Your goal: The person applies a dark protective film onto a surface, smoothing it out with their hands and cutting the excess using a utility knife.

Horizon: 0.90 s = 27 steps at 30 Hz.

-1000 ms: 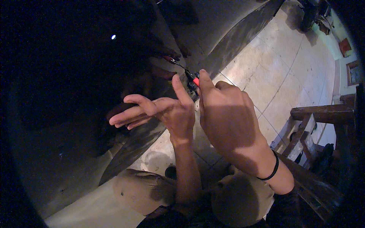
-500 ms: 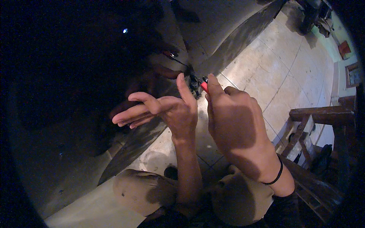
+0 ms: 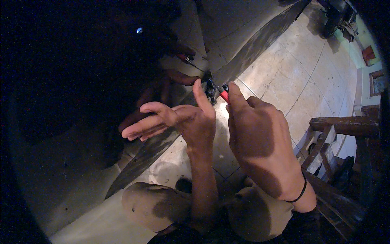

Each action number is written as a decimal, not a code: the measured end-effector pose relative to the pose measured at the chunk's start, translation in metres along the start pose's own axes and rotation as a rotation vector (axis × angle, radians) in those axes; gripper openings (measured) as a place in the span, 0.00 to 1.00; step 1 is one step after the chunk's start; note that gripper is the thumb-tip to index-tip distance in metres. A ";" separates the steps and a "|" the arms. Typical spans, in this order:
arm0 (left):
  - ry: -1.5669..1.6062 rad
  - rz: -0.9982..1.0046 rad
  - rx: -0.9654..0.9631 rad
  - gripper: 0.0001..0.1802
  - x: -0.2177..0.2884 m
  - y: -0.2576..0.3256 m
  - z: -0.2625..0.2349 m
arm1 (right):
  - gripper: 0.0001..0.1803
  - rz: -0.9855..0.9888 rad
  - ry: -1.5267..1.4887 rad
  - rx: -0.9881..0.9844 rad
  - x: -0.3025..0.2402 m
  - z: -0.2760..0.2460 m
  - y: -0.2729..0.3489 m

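My right hand (image 3: 264, 134) is closed round the red and black handle of a small tool, apparently a screwdriver (image 3: 224, 96). Its thin shaft points at a black fitting (image 3: 210, 88) on a dark, glossy panel (image 3: 239, 24). Open beside it, my left hand (image 3: 191, 122) has its thumb raised near the fitting and its fingers stretched toward the panel. Whether the fingertips touch the panel, I cannot tell. Dim reflections of both hands and the red handle show in the gloss. The tool's tip is hidden in shadow at the fitting.
Pale floor tiles (image 3: 284, 73) lie beyond my right hand. At the right stands a worn wooden frame (image 3: 343, 124) with crossbars. A dark wheeled object (image 3: 337, 20) sits at the far right, near a green wall (image 3: 367, 32). My bent knees (image 3: 156, 205) are below my hands.
My right hand and the red handle have shifted slightly right and toward me. The left hand moves a little right, its fingers still stretched. The view has shifted slightly too.
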State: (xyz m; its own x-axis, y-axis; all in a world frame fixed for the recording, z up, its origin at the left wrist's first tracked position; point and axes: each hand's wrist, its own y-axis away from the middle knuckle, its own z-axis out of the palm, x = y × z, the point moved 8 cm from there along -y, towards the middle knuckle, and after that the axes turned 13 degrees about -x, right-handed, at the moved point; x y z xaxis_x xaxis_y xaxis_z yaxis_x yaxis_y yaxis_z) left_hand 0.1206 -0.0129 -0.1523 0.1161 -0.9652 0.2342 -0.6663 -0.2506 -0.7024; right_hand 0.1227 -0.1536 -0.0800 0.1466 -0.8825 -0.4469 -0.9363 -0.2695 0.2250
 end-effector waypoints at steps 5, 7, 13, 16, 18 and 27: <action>-0.013 0.014 0.002 0.74 -0.002 0.000 0.000 | 0.22 -0.027 -0.012 -0.006 -0.001 -0.002 0.001; -0.017 0.015 0.006 0.74 -0.003 -0.001 -0.001 | 0.23 -0.026 -0.008 -0.012 -0.004 -0.002 0.001; -0.016 0.024 0.008 0.74 0.000 -0.001 0.000 | 0.22 -0.027 -0.074 -0.010 -0.006 -0.003 -0.008; -0.022 0.024 0.010 0.73 -0.001 -0.001 0.000 | 0.22 -0.067 -0.037 0.016 -0.011 -0.007 -0.007; -0.016 0.037 0.010 0.73 0.002 -0.001 0.001 | 0.22 -0.123 0.000 0.055 -0.014 -0.012 -0.003; -0.020 0.073 0.014 0.73 0.008 -0.001 -0.001 | 0.24 -0.180 0.171 0.159 -0.023 -0.011 -0.008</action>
State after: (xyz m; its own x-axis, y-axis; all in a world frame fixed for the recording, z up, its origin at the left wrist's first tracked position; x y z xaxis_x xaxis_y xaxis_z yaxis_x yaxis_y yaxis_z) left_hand 0.1210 -0.0200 -0.1489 0.0826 -0.9823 0.1683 -0.6634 -0.1802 -0.7262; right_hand 0.1303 -0.1351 -0.0621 0.3544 -0.8817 -0.3115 -0.9265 -0.3761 0.0103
